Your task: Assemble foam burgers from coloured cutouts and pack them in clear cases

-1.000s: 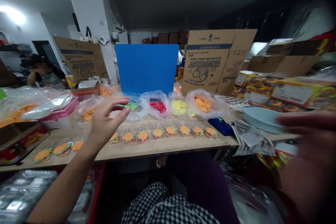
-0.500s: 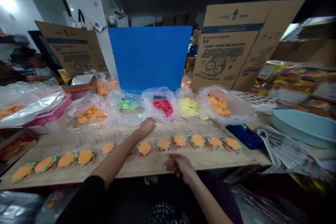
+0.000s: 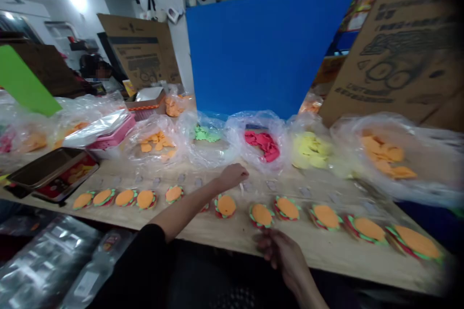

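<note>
My left hand (image 3: pixel 234 177) reaches across the row of toy hamburgers, its fingers closed; what they hold, if anything, is hidden. A small clear plastic piece (image 3: pixel 246 186) lies right beside it. Beyond is a bag of red foam pieces (image 3: pixel 266 146). My right hand (image 3: pixel 284 253) hovers at the table's front edge, fingers loosely curled and apart, with nothing visible in them. Just past its fingertips sits a toy hamburger (image 3: pixel 261 215) with an orange top and green and red layers. Another hamburger (image 3: pixel 225 205) lies in front of my left wrist. My left forearm partly covers one more.
Open plastic bags hold green pieces (image 3: pixel 206 134), yellow pieces (image 3: pixel 311 149) and orange pieces (image 3: pixel 386 154). A blue board (image 3: pixel 261 48) stands behind them. At left are a dark tray (image 3: pixel 54 166) and a pink basket (image 3: pixel 114 133). A person (image 3: pixel 99 72) is in the background.
The view has turned to the left, so the table's things appear further right and the dark tray shows fully. Both hands keep nearly the same places over the table.
</note>
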`<action>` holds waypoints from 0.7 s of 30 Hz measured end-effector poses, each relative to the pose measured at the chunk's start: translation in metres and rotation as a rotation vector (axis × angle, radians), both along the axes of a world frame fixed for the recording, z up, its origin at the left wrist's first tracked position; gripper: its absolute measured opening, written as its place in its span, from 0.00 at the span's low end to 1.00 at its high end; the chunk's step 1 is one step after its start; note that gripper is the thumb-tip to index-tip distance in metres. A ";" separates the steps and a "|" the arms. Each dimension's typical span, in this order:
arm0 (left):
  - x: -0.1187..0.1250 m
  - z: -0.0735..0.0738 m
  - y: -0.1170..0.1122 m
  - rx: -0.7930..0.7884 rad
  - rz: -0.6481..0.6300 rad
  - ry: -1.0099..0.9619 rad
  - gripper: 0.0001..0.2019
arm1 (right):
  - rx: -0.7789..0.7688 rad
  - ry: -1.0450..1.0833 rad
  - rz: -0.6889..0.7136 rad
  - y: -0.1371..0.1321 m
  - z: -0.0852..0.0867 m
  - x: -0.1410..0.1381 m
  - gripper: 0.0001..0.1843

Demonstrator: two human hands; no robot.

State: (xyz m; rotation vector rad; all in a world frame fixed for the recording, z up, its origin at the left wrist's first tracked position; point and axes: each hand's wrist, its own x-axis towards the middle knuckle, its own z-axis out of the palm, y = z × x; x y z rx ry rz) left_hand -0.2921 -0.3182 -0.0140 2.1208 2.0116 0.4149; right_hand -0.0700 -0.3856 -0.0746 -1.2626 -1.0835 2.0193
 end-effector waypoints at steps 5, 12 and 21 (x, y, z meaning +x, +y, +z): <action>0.021 0.020 -0.032 0.032 -0.082 -0.281 0.13 | -0.021 0.052 -0.039 -0.005 0.005 0.006 0.16; 0.056 0.019 -0.062 -0.032 -0.155 -0.536 0.12 | -0.008 0.130 -0.059 -0.006 0.003 0.008 0.16; 0.063 0.004 -0.045 -0.114 -0.129 -0.282 0.26 | -0.013 0.145 -0.061 -0.004 0.004 0.009 0.14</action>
